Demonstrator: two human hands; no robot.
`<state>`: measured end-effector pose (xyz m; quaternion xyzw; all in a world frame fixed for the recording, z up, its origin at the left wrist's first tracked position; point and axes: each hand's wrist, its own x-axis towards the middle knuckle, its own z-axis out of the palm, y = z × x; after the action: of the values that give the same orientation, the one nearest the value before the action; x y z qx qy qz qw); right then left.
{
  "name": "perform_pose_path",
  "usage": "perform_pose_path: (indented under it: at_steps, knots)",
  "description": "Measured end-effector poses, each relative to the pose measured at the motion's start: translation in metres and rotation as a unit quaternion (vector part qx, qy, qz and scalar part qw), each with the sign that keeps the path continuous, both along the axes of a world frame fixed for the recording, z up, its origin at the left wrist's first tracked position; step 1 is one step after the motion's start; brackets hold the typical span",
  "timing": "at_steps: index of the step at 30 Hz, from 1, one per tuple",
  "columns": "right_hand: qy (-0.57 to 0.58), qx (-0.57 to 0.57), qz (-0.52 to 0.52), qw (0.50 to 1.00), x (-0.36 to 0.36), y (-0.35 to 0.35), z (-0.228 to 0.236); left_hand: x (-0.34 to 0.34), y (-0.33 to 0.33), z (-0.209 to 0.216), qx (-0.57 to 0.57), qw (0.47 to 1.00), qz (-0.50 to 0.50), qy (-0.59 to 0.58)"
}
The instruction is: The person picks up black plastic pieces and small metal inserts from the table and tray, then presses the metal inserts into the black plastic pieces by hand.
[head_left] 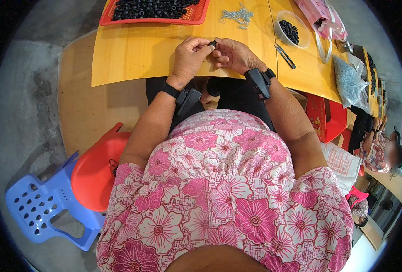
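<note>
Piece [213, 43], small and black, held at twelve o'clock between our left hand [189, 56] and right hand [235, 53].
Our hands are together, fingertips clamped on it over the yellow table [137, 54]; from them we see a red basket [198, 19] at ten o'clock, clear bits [242, 17] between one and two, and a round tub [303, 29] and slim cutter [286, 57] near three.

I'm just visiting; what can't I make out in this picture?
All in the head view:
Black piece: its full shape, partly covered by the left hand and right hand.
Red basket: far side, cut off by the top edge.
Clear pieces: exact shapes, too small.
</note>
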<state>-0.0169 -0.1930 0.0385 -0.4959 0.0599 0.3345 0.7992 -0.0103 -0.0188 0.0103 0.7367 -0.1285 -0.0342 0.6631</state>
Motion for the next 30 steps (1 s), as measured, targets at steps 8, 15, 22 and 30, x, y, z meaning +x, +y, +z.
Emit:
perform_pose_path:
  at_steps: [8,15,22,30]
  knots:
    - [0.011,0.013,-0.040,0.999,-0.004,0.005,-0.003,0.001,0.000,-0.004,-0.017,1.000,-0.003,0.000]
    - [-0.023,0.008,-0.065,0.998,-0.005,0.005,-0.012,0.000,0.001,0.002,-0.011,1.000,-0.013,0.020]
    - [-0.057,-0.010,-0.006,0.998,-0.007,0.005,-0.004,-0.002,0.002,0.004,-0.022,0.999,-0.009,0.030]
    - [-0.054,0.007,0.049,0.997,-0.001,0.001,-0.008,-0.003,0.000,0.004,-0.016,1.000,0.007,-0.024]
